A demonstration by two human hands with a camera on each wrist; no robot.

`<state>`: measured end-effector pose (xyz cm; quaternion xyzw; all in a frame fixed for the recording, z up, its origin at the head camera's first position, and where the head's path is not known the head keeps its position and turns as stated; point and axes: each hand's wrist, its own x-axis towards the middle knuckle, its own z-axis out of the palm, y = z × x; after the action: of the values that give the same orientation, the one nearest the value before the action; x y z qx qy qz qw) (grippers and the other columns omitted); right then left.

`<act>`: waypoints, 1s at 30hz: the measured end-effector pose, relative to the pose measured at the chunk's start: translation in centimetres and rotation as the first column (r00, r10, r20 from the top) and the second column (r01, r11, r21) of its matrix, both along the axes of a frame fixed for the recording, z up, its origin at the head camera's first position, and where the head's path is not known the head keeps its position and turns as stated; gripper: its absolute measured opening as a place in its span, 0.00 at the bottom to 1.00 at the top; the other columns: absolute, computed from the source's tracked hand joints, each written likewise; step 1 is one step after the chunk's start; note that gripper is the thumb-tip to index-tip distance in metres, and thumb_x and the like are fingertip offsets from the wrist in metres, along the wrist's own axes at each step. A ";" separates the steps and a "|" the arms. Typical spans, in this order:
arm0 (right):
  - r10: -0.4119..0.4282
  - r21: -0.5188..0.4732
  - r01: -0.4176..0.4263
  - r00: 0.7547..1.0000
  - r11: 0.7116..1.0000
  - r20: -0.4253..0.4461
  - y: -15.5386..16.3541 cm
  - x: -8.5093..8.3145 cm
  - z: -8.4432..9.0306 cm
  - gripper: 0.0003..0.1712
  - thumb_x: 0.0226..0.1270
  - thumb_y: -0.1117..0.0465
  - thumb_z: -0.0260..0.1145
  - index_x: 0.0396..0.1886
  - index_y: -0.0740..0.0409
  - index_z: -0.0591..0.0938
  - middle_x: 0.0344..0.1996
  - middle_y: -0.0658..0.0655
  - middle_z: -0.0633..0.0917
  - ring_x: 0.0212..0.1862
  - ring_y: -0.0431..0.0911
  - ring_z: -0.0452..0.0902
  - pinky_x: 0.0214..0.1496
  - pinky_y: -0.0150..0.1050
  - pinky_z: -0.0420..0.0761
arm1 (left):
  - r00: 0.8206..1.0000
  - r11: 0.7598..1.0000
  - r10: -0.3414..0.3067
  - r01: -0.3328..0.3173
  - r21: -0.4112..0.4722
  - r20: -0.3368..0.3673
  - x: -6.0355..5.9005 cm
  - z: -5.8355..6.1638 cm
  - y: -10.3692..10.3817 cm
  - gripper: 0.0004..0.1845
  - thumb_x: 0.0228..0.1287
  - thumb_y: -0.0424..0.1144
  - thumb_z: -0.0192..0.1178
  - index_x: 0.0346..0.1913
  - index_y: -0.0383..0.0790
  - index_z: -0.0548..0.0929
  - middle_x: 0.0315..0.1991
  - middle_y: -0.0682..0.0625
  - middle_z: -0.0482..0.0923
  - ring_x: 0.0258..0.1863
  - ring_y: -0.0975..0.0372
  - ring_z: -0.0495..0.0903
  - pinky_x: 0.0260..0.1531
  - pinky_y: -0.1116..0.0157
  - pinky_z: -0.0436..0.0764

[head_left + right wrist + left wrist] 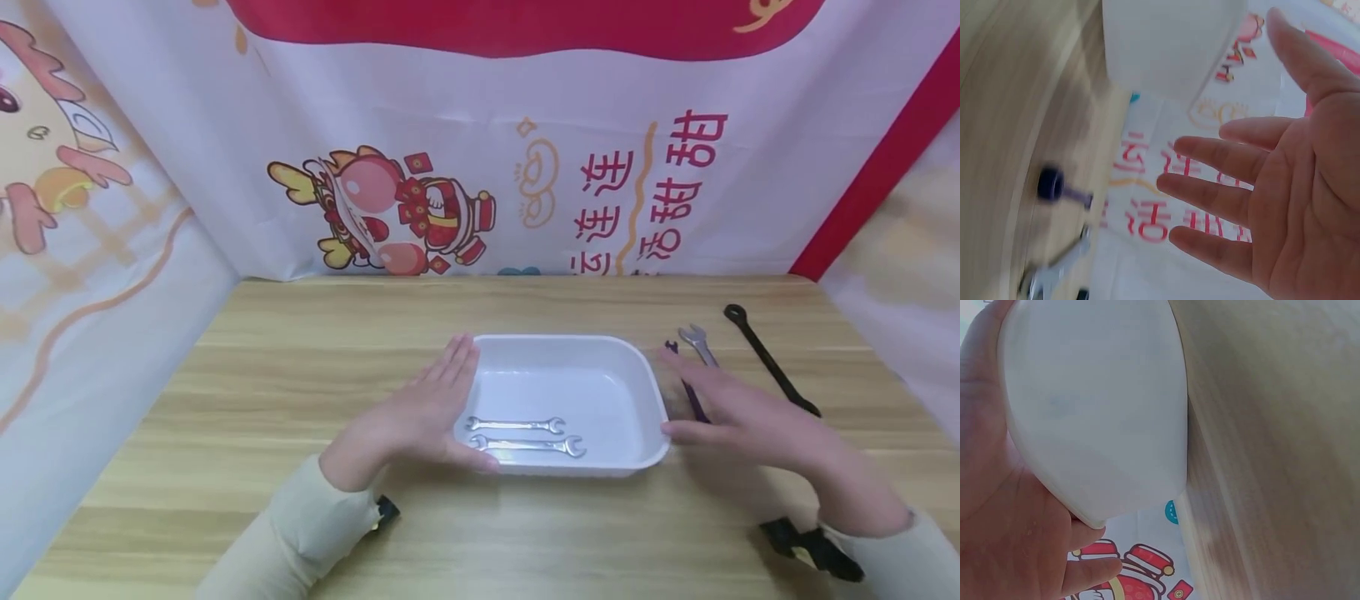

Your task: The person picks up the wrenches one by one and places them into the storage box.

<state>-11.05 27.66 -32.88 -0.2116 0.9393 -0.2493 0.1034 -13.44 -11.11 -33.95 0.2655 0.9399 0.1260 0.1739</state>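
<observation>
A white plastic tray (pixel 600 396) sits on the wooden table with two small silver open-end wrenches, one (pixel 517 425) lying behind the other (pixel 531 446), along its front side. My left hand (pixel 420 421) rests against the tray's left end, fingers straight and thumb by the front rim. In the left wrist view the palm lies along the tray's rim (pixel 1094 523). Beside the right end is my right hand (pixel 750 421), fingers extended and holding nothing. The right wrist view shows its palm (pixel 1297 206) bare, fingers spread, apart from the tray (pixel 1166 50).
To the tray's right lie a short dark purple wrench (pixel 694 398), a silver wrench (pixel 697 337) partly hidden by my right hand, and a long black wrench (pixel 772 358). A printed white cloth (pixel 465 108) hangs along the table's back edge, with more cloth at both sides.
</observation>
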 end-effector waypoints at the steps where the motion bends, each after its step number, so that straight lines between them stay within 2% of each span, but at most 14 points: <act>1: -0.002 0.003 0.002 1.000 1.000 -0.023 0.5 0.0 0.1 0.54 0.61 0.37 0.69 0.79 0.55 0.56 0.76 0.67 0.60 0.75 0.69 0.56 0.67 0.71 0.62 | 1.000 1.000 0.000 0.000 -0.001 -0.001 0.0 0.1 0.0 0.76 0.40 0.82 0.61 0.80 0.42 0.32 0.81 0.51 0.21 0.80 0.57 0.24 0.78 0.49 0.46; 4: -0.023 0.016 0.024 0.998 1.000 -0.063 2.1 0.0 0.0 0.51 0.63 0.43 0.70 0.79 0.55 0.58 0.74 0.70 0.63 0.72 0.70 0.60 0.64 0.71 0.66 | 1.000 1.000 -0.003 0.003 -0.008 -0.005 -0.1 0.2 -0.1 0.76 0.40 0.82 0.61 0.80 0.42 0.32 0.81 0.50 0.21 0.80 0.57 0.24 0.78 0.50 0.45; 7: -0.030 0.051 0.036 0.992 0.998 -0.121 3.6 -0.2 0.0 0.46 0.63 0.48 0.72 0.75 0.61 0.65 0.69 0.72 0.70 0.67 0.68 0.68 0.61 0.69 0.70 | 1.000 1.000 -0.008 0.008 -0.015 -0.007 -0.2 0.3 -0.1 0.76 0.40 0.82 0.61 0.80 0.42 0.32 0.81 0.50 0.21 0.80 0.57 0.24 0.78 0.51 0.44; 12: -0.039 0.107 0.056 0.987 0.993 -0.153 5.3 -0.7 0.0 0.39 0.62 0.52 0.73 0.69 0.64 0.72 0.56 0.68 0.83 0.56 0.64 0.79 0.51 0.64 0.80 | 1.000 1.000 -0.008 0.008 -0.019 -0.005 -0.2 0.5 -0.2 0.76 0.40 0.82 0.60 0.80 0.42 0.32 0.80 0.51 0.20 0.80 0.58 0.23 0.78 0.53 0.43; 16: -0.048 0.169 0.075 0.986 0.983 -0.160 6.5 -1.1 -0.2 0.36 0.61 0.54 0.74 0.65 0.65 0.76 0.46 0.60 0.86 0.47 0.55 0.82 0.42 0.53 0.84 | 1.000 1.000 -0.015 0.015 -0.028 -0.014 -0.2 0.5 -0.3 0.76 0.39 0.83 0.59 0.80 0.41 0.32 0.80 0.51 0.19 0.80 0.58 0.23 0.78 0.53 0.42; 20: -0.044 0.244 0.083 0.986 0.966 -0.161 7.8 -1.4 -0.4 0.31 0.60 0.54 0.75 0.58 0.66 0.80 0.35 0.49 0.84 0.37 0.39 0.77 0.34 0.36 0.80 | 1.000 0.999 -0.020 0.019 -0.044 -0.019 -0.3 0.5 -0.3 0.76 0.40 0.84 0.58 0.79 0.41 0.31 0.80 0.50 0.18 0.80 0.57 0.23 0.78 0.54 0.42; 23: -0.041 0.266 0.089 0.983 0.960 -0.182 8.8 -1.4 -0.6 0.25 0.59 0.56 0.75 0.52 0.66 0.82 0.28 0.43 0.79 0.30 0.31 0.69 0.28 0.31 0.74 | 1.000 0.999 -0.017 0.016 -0.050 -0.025 -0.3 0.6 -0.3 0.76 0.40 0.83 0.59 0.79 0.41 0.31 0.80 0.50 0.19 0.80 0.57 0.23 0.78 0.54 0.42; 28: -0.057 0.302 0.115 0.979 0.946 -0.194 10.3 -1.0 -1.5 0.16 0.57 0.57 0.76 0.41 0.61 0.85 0.24 0.42 0.76 0.26 0.29 0.63 0.25 0.30 0.70 | 1.000 0.999 -0.021 0.020 -0.042 -0.018 -0.3 0.3 -0.2 0.77 0.40 0.83 0.60 0.80 0.41 0.31 0.80 0.50 0.20 0.80 0.57 0.24 0.78 0.54 0.43; 30: -0.078 0.320 0.127 0.984 0.939 -0.162 10.9 -0.8 -1.9 0.14 0.58 0.56 0.75 0.39 0.60 0.85 0.24 0.43 0.75 0.25 0.30 0.63 0.24 0.30 0.67 | 1.000 0.999 -0.025 0.025 -0.032 -0.014 -0.2 0.2 -0.1 0.77 0.40 0.82 0.60 0.80 0.40 0.32 0.81 0.49 0.21 0.80 0.57 0.24 0.79 0.53 0.43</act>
<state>-11.88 38.56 -34.81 -0.1598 0.9826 -0.0777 0.0546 -13.65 -11.24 -33.76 0.2752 0.9396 0.1070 0.1730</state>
